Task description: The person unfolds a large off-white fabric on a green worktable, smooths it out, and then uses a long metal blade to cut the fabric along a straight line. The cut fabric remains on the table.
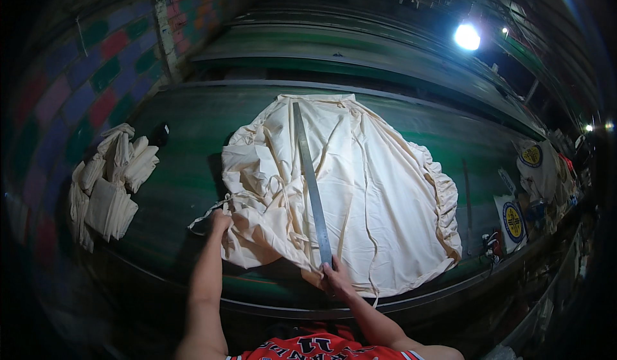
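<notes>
Nearest: red top (308, 346) of the wearer, at the lower edge, just past it the counter's near rim. Right grip (339, 280) is closed round the near end of a long steel ruler (311, 183), by the cloth's near hem. Left grip (222, 221), well apart from it, looks clenched on the left edge of the cream cloth (402, 222); a pale cord (200, 221) trails out beside it, can't tell if fingers pinch cord, fabric or both.

Cloth lies mid-counter, ruler on top, running away from wearer w/ a slight lean to the left. Right part fairly smooth bar a gathered edge (447, 212); left part bunched & creased, more ties loose on top.

To do this well, I'd say: keep ruler low & steady, near end firm; draw left edge out sideways, gently, so folds open w/o dragging the smooth half; keep loose ties clear of the blade. Main risk prob. a tie or fold snagging under the ruler.

Containers: no box or tray I can make out. Left on the counter (183, 167), a pile of folded cream pieces (112, 196), stacked loose, nothing round them. Right end: pale bag-like piece w/ round blue-yellow emblem (540, 167), contents, if any, can't tell; flat emblem piece (512, 222) just nearer. Far side: more long tables (366, 74), lit by a bright lamp (467, 37)
</notes>
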`<act>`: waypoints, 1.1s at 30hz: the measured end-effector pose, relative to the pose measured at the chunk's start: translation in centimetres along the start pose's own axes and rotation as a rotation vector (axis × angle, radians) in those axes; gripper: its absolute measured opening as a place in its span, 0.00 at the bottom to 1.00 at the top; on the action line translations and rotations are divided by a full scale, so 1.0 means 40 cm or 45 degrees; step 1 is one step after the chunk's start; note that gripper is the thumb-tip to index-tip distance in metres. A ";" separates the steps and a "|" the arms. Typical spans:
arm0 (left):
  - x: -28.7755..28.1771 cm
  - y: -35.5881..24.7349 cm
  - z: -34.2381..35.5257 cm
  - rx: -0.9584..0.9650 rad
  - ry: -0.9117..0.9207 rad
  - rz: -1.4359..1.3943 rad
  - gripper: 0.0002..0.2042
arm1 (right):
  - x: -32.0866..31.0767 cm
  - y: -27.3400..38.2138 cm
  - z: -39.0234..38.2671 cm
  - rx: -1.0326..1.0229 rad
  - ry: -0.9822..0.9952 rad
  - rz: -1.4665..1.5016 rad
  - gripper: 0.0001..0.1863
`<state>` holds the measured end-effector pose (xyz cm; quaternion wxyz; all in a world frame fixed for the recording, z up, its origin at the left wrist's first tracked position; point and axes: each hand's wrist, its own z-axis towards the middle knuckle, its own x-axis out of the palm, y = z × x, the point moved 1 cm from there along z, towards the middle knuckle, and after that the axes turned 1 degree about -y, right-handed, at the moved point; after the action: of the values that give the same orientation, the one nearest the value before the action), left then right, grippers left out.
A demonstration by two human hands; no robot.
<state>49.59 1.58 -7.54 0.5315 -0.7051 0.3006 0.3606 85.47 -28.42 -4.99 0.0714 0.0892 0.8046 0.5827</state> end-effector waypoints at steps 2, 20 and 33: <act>-0.014 -0.010 -0.026 0.012 -0.096 0.042 0.15 | 0.000 -0.002 -0.047 0.004 -0.015 0.114 0.12; 0.036 0.159 0.098 -0.095 -0.494 -0.261 0.18 | -0.045 -0.052 -0.235 0.036 -0.008 -0.204 0.18; 0.056 0.072 0.071 0.247 -0.699 -0.597 0.14 | -0.012 0.064 -0.103 0.002 0.122 -0.232 0.16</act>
<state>47.96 3.50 -11.42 0.7247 -0.5783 0.0101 0.3746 85.18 -31.56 -1.29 0.0853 -0.0122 0.8124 0.5767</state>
